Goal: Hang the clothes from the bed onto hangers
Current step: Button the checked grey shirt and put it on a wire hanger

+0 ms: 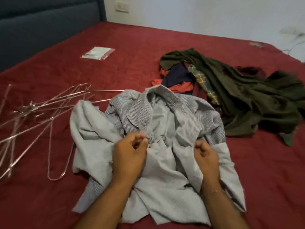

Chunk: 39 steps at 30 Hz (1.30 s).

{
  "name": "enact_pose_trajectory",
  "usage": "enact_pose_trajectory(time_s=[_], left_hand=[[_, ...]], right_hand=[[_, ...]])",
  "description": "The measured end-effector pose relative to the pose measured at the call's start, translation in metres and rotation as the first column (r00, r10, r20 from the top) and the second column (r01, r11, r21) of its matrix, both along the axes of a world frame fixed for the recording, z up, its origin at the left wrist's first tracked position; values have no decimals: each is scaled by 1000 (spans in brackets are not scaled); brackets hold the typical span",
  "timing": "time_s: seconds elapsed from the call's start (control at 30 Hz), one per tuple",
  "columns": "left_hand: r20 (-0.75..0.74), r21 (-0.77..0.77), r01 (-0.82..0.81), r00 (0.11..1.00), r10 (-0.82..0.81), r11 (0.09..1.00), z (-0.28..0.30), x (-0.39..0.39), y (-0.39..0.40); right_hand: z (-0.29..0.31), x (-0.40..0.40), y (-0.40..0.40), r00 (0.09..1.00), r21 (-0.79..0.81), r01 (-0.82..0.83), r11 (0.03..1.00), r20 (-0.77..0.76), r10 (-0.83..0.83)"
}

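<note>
A: Red bedspread [165,47]. Where's the shirt?
B: Grey checked shirt [165,129] under both hands, collar pointing away. Left hand [128,156] and right hand [206,156] pinch its front.
A: Hangers?
B: Wire hangers [41,109] left of the shirt, nearer the left hand.

Both hands [130,151] [205,153] pinch grey shirt [165,129] on red bed [255,171].

A pale wall [198,12] with a socket [122,6] rises behind a dark-blue padded headboard [41,28].

A home bedroom: a bed [132,47] in maroon cover, padded headboard [49,22], wall socket [122,6].
</note>
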State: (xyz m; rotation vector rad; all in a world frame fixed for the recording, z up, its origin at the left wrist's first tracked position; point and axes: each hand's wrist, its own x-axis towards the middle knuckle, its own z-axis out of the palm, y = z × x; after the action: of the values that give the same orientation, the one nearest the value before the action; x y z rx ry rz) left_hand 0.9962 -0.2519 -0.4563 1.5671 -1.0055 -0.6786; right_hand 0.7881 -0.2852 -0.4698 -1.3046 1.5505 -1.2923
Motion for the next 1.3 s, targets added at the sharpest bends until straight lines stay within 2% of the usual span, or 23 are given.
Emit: enact_pose_trajectory(time_s=[0.07, 0.17, 0.33, 0.53, 0.63, 0.73, 0.83, 1.1, 1.3], left_hand=[[-88, -85, 13, 996, -21, 996, 6, -2, 0], [-84, -116, 55, 994, -65, 992, 17, -9, 18], [-210, -64, 6, 977, -19, 998, 24, -6, 31], [-283, -175, 25, 956, -75, 984, 29, -8, 38], [-362, -188, 68, 922, -133, 980, 35, -11, 49], [-424, -193, 106, 888, -181, 975, 40, -14, 56], [-433, -246, 154, 866, -250, 957, 38, -15, 57], [-235, -264, 272, 913, -335, 925, 33, -18, 56], [-206, -292, 285, 913, -351, 913, 31, -18, 55]], right_hand=[[4, 3, 6, 991, -99, -24, 995, 130, 37], [20, 10, 21, 952, -169, -8, 986, 300, 60], [43, 12, 38, 892, -166, 109, 980, 451, -23], [51, 4, 49, 817, -245, 154, 957, 577, 16], [57, 11, 59, 825, -287, 106, 952, 560, 77], [60, 26, 64, 898, -315, -28, 949, 409, 162], [53, 37, 67, 913, -309, -137, 941, 329, 240], [45, 40, 68, 911, -272, -213, 939, 292, 291], [40, 39, 68, 911, -300, -261, 917, 238, 337]])
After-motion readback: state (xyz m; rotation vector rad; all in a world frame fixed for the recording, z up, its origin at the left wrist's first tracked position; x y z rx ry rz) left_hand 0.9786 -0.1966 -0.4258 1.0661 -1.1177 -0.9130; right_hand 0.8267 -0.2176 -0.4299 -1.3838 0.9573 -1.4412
